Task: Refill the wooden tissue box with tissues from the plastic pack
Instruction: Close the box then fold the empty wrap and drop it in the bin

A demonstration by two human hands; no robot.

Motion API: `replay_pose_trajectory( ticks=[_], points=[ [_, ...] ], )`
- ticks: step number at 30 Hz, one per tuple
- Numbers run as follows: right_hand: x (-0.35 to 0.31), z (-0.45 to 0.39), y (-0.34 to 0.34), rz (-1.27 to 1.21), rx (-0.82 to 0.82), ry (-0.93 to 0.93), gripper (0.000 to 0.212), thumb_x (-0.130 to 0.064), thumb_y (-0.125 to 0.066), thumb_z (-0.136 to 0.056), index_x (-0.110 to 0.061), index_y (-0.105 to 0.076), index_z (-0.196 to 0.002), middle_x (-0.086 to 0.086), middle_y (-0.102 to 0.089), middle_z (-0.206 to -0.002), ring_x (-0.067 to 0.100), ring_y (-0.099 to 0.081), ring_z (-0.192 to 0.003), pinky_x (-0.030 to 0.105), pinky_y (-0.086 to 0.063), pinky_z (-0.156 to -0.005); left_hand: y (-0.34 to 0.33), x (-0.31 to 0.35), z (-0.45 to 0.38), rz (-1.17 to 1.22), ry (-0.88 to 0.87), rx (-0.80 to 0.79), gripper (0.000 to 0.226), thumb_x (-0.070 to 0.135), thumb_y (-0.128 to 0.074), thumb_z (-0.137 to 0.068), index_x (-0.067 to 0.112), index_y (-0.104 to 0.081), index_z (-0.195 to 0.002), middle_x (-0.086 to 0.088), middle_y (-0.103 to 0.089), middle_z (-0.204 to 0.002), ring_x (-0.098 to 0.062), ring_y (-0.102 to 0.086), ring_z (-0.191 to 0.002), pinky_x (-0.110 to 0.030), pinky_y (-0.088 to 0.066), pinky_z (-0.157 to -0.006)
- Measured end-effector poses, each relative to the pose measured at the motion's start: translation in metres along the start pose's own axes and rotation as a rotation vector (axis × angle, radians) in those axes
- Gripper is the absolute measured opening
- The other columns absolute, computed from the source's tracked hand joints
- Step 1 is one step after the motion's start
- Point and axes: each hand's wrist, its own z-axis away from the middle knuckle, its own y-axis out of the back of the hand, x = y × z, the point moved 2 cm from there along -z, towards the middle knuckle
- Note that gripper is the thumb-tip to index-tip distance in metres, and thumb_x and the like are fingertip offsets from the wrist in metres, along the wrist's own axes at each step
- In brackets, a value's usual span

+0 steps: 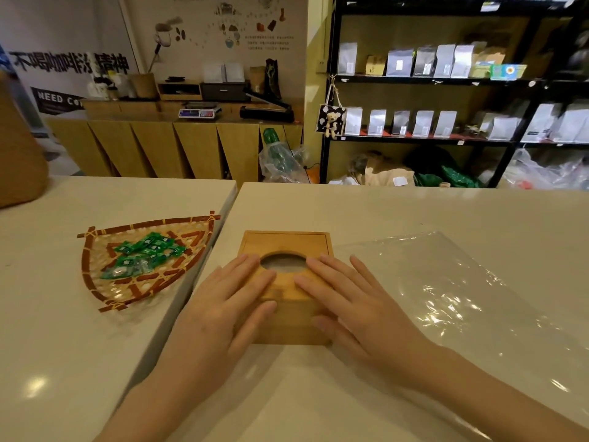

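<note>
Here, square light-wood tissue box w/ round top hole is pressed flat by both hands, near the white table's left edge.
Left hand & right hand are laid on the lid w/ fingers straight, nothing gripped. Crumpled clear plastic pack wrap is spread just right of the box. Woven bamboo tray w/ green-wrapped candies is set on the adjoining table, at its right edge.

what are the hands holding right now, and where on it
Nothing is gripped. The left hand and the right hand lie flat, fingers straight, pressing on the lid of the wooden box, either side of its oval hole.
</note>
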Motion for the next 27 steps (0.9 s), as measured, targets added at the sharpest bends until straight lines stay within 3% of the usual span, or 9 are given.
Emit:
replay_pose_trajectory(
  ticks=[5, 8, 12, 13, 15, 19, 21, 24, 27],
  points=[
    [0.033, 0.025, 0.042, -0.107, -0.017, -0.172, 0.058, -0.061, -0.016, -0.089, -0.040, -0.012, -0.143, -0.018, -0.017, -0.152, -0.003, -0.001, -0.142, 0.023, 0.003, -0.116, 0.007, 0.061, -0.013, -0.048, -0.143, 0.032, 0.049, 0.050, -0.030, -0.091, 0.025, -0.043, -0.130, 0.001, -0.042, -0.141, -0.013, -0.034, -0.131, -0.029, -0.030, -0.108],
    [0.074, 0.058, 0.067, -0.080, -0.029, -0.371, 0.066, -0.068, -0.014, -0.082, -0.039, -0.019, -0.141, -0.021, -0.022, -0.145, -0.004, -0.008, -0.141, 0.018, 0.002, -0.115, -0.019, 0.101, -0.009, 0.013, -0.151, -0.196, 0.052, 0.056, -0.022, -0.090, 0.030, -0.052, -0.124, 0.004, -0.051, -0.138, -0.008, -0.048, -0.123, -0.020, -0.041, -0.094],
    [0.128, 0.112, 0.082, 0.061, -0.103, -0.692, 0.070, -0.060, -0.028, -0.087, -0.019, -0.028, -0.143, -0.008, -0.028, -0.149, 0.015, -0.016, -0.143, 0.030, -0.009, -0.116, -0.069, 0.130, -0.003, -0.138, -0.074, -0.510, 0.103, 0.072, 0.012, -0.059, 0.024, -0.012, -0.146, -0.004, -0.007, -0.157, -0.015, 0.004, -0.144, -0.020, 0.006, -0.107],
    [0.139, 0.125, 0.082, 0.109, -0.145, -0.772, 0.067, -0.055, -0.033, -0.090, -0.014, -0.028, -0.143, 0.000, -0.028, -0.152, 0.018, -0.016, -0.144, 0.032, -0.010, -0.116, -0.081, 0.131, -0.003, -0.149, -0.058, -0.547, 0.107, 0.071, 0.016, -0.057, 0.019, -0.014, -0.146, -0.012, -0.012, -0.157, -0.021, 0.002, -0.145, -0.024, 0.004, -0.108],
    [0.156, 0.147, 0.077, 0.197, -0.228, -0.859, 0.071, -0.057, -0.034, -0.090, -0.007, -0.032, -0.140, 0.011, -0.032, -0.151, 0.023, -0.020, -0.142, 0.035, -0.014, -0.116, -0.089, 0.134, -0.009, -0.285, -0.040, -0.499, 0.099, 0.068, 0.013, -0.075, 0.011, -0.042, -0.136, -0.024, -0.046, -0.139, -0.032, -0.032, -0.137, -0.031, -0.029, -0.109],
    [0.171, 0.170, 0.069, 0.177, -0.294, -0.865, 0.079, -0.070, -0.025, -0.079, -0.010, -0.048, -0.125, 0.011, -0.044, -0.141, 0.027, -0.029, -0.137, 0.037, -0.022, -0.113, -0.111, 0.123, -0.016, -0.381, 0.101, -0.553, 0.090, 0.063, 0.006, -0.083, 0.011, -0.052, -0.128, -0.028, -0.054, -0.129, -0.038, -0.044, -0.129, -0.040, -0.044, -0.098],
    [0.177, 0.170, 0.069, 0.122, -0.236, -0.848, 0.070, -0.067, -0.032, -0.079, -0.012, -0.052, -0.117, 0.007, -0.053, -0.128, 0.028, -0.037, -0.130, 0.036, -0.030, -0.107, -0.115, 0.126, -0.026, -0.395, 0.126, -0.567, 0.091, 0.065, 0.004, -0.080, 0.011, -0.049, -0.131, -0.029, -0.049, -0.134, -0.037, -0.042, -0.131, -0.040, -0.043, -0.099],
    [0.184, 0.165, 0.072, -0.121, -0.049, -0.909, 0.044, -0.046, -0.056, -0.081, -0.013, -0.057, -0.110, 0.002, -0.057, -0.110, 0.027, -0.047, -0.116, 0.033, -0.038, -0.090, -0.125, 0.125, -0.040, -0.253, 0.210, -0.641, 0.087, 0.066, 0.000, -0.068, 0.025, -0.012, -0.144, -0.023, -0.001, -0.155, -0.031, 0.004, -0.145, -0.038, -0.010, -0.116],
    [0.193, 0.160, 0.076, -0.207, 0.100, -0.941, 0.031, -0.017, -0.063, -0.082, -0.014, -0.059, -0.113, 0.000, -0.058, -0.104, 0.023, -0.051, -0.108, 0.028, -0.035, -0.083, -0.135, 0.119, -0.060, -0.200, 0.277, -0.606, 0.066, 0.060, -0.024, -0.082, 0.028, -0.020, -0.139, -0.023, -0.020, -0.147, -0.033, -0.007, -0.142, -0.041, -0.015, -0.114]
  ],
)
